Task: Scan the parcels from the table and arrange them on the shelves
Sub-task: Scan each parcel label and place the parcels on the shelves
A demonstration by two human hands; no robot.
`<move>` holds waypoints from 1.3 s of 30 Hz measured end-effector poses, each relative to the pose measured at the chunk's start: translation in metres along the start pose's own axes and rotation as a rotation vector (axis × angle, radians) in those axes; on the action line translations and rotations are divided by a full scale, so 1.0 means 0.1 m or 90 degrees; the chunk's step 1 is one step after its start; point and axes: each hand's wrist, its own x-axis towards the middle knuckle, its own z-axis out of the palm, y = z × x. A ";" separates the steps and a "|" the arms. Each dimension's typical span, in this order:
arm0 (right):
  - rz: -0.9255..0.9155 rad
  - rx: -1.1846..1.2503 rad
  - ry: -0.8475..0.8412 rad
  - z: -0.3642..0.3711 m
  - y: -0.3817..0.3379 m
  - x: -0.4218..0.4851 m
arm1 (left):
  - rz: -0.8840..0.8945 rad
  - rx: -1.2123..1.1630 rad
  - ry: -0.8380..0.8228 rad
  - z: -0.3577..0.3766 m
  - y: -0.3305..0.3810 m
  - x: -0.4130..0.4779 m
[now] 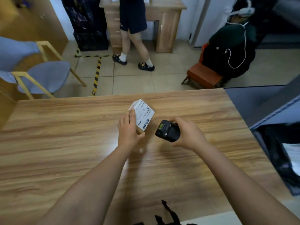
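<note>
Grip on the left side first: my left hand (128,129) holds the parcel (143,114) by its left flank, fingers curled over the far-left edge and thumb tucked under the near end, so the hand is closed round it and not spread. The parcel is a small brown box above the middle of the table (65,143). I cannot tell whether its near corner rests on the wood or is lifted clear. Its long axis runs away from me, leaning a little left at the far end, and it is tipped so that the white label (142,112) faces up and to the right. The barcode (145,125) sits at the near end of that label, on the side turned toward my other hand.

Just beside it on the right, apart and not touching, is the scanner (168,131) — a stubby black unit with its head turned left toward the box. My right hand (189,135) wraps it from the right, fingers curled round the body and the thumb low along the near side.

So the move turns on one short line, I judge — scanner head to barcode, the code lying down-left of the head. What I take for the shelving (276,114) stands at the table's right, nearer my right arm.
</note>
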 end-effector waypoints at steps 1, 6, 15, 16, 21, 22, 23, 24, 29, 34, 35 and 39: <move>-0.002 -0.008 -0.008 -0.05 -0.02 -0.04 | 0.012 0.012 0.006 -0.04 0.03 -0.04; -0.011 -0.036 -0.033 -0.25 -0.06 -0.26 | 0.033 0.068 0.037 -0.16 0.19 -0.20; -0.001 -0.034 -0.032 -0.51 0.07 -0.59 | 0.068 0.113 0.096 -0.19 0.52 -0.43; 0.002 -0.034 -0.027 -0.53 0.10 -0.63 | 0.068 0.112 0.099 -0.19 0.56 -0.45; 0.016 0.007 0.032 -0.53 0.28 -0.79 | 0.061 0.083 0.134 -0.17 0.82 -0.58; 0.025 0.021 0.056 -0.50 0.32 -0.82 | 0.050 0.063 0.147 -0.15 0.90 -0.61; 0.040 0.042 0.085 -0.46 0.36 -0.85 | 0.031 0.034 0.155 -0.12 0.99 -0.66; 0.059 0.071 0.115 -0.40 0.41 -0.89 | -0.003 -0.007 0.159 -0.08 1.11 -0.72; 0.153 0.134 0.246 -0.09 0.75 -1.11 | -0.161 -0.216 0.171 0.24 1.67 -1.07; 0.239 0.186 0.344 0.12 1.10 -1.48 | -0.107 -0.252 0.115 0.46 1.86 -1.20; 0.250 0.188 0.366 0.15 1.16 -1.56 | -0.092 -0.259 0.095 0.49 1.89 -1.21; 0.320 0.207 0.428 0.20 1.31 -1.79 | -0.008 -0.278 -0.019 0.64 2.04 -1.24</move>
